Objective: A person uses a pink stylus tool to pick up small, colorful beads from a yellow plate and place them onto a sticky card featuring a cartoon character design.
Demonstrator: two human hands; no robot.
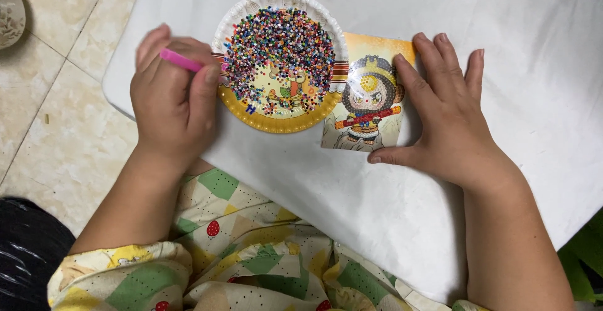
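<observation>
- Left hand [173, 97] grips a pink pen [181, 60] at the bead plate [279, 123].
- Right hand [449, 119], fingers spread flat, steadies the picture card [370, 97] on the surface [502, 47].
- Card's figure looks partly beaded; most beads [279, 50] remain unplaced.

No packages, labels, signs or screens show anywhere on the white table or the tiled floor.

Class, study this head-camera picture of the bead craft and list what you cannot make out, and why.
1. Tip of the pink pen: hidden in the head view behind the left hand.
2. Picture card: left edge covered by the paper plate, right edge by the right hand.
3. Plate's printed design: mostly buried under the beads.
4. Single bead shapes: too small.
5. Table: cut off by the frame's top edge.
</observation>
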